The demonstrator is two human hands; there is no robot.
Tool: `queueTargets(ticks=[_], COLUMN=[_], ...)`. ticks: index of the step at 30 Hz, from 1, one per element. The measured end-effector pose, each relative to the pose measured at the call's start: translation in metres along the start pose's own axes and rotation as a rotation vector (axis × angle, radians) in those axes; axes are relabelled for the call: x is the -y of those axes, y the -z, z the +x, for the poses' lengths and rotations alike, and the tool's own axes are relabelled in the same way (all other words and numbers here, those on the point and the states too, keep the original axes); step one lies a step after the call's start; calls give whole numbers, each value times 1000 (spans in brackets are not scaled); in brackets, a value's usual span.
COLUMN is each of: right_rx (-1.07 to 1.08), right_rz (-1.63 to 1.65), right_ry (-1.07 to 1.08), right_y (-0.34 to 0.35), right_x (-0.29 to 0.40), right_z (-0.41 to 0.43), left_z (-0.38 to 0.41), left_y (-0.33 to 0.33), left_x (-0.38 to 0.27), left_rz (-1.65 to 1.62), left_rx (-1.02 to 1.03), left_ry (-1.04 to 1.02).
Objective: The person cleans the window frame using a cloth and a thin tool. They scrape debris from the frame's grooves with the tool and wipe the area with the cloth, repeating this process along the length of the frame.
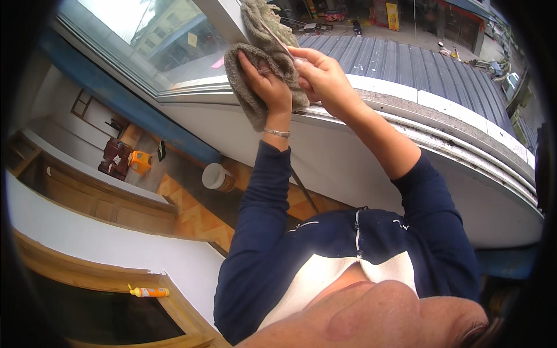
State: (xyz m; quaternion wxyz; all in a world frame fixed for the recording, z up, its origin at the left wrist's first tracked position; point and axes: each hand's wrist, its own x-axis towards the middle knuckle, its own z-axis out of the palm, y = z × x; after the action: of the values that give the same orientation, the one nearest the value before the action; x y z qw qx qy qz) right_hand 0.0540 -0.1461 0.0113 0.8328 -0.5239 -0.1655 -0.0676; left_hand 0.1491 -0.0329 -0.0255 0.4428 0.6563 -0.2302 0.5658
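Note:
A grey-brown terry cloth (250, 93) hangs in folds against the white upright of a window frame (222, 19). My left hand (270, 87), with a silver bracelet at the wrist, holds the folded lower part, its fingers partly sunk into the fabric. Close by on the right, my right hand (317, 71) grips the cloth's edge between thumb and fingers. The cloth's upper end, greener and shaggy, reaches the top of the picture. Left of the cloth is the sliding window's glass pane (174, 48). Folds hide some fingertips.
The sill's white track (435, 141) bears dark dirt. Outside lies a corrugated metal roof (391, 56). Inside, a white bucket (213, 176) stands on the floor, near a thin dark pole (304, 191). A yellow-orange bottle (150, 292) lies on a wooden frame at lower left.

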Motion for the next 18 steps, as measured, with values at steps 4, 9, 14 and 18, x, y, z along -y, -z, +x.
queueTargets(ticks=[4, 9, 14, 18], right_rx=[-13, -28, -134, -236], right_rz=[17, -383, -770, -742], right_ry=[-159, 41, 360, 634], right_y=[26, 34, 38, 21], right_x=[-26, -29, 6, 22], right_z=[-45, -68, -97, -74], left_z=[1, 8, 26, 20], left_y=[6, 4, -6, -9], left_x=[-4, -12, -2, -3], left_rz=[-148, -164, 55, 190], left_rx=[-73, 7, -165, -199], left_ry=[77, 193, 24, 7])
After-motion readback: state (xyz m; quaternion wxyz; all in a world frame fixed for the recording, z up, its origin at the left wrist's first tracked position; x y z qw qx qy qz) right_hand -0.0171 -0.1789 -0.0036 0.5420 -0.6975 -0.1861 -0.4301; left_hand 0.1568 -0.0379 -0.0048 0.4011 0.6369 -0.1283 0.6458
